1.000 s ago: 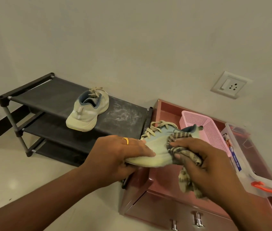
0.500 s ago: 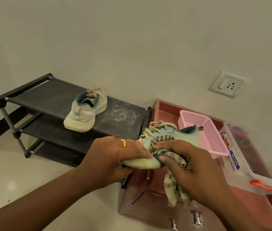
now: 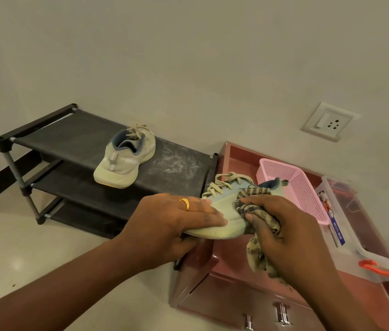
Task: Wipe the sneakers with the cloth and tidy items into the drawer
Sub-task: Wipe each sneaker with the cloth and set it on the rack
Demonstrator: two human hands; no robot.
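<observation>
Head view shows the right hand (image 3: 291, 232) closed on the striped cloth (image 3: 258, 211) against the sneaker (image 3: 224, 206), which the left hand (image 3: 172, 223) grips above the reddish drawer unit (image 3: 231, 295), the second sneaker (image 3: 126, 158) resting on the black shoe rack (image 3: 74, 139).

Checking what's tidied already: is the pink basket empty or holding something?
Cannot tell fully. The pink basket shows bare mesh where visible, but the held sneaker hides its near end.

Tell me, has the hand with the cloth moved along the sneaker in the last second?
Yes. The right hand with the checked cloth slid toward the toe, away from the pink basket, and has partly come back.
</observation>
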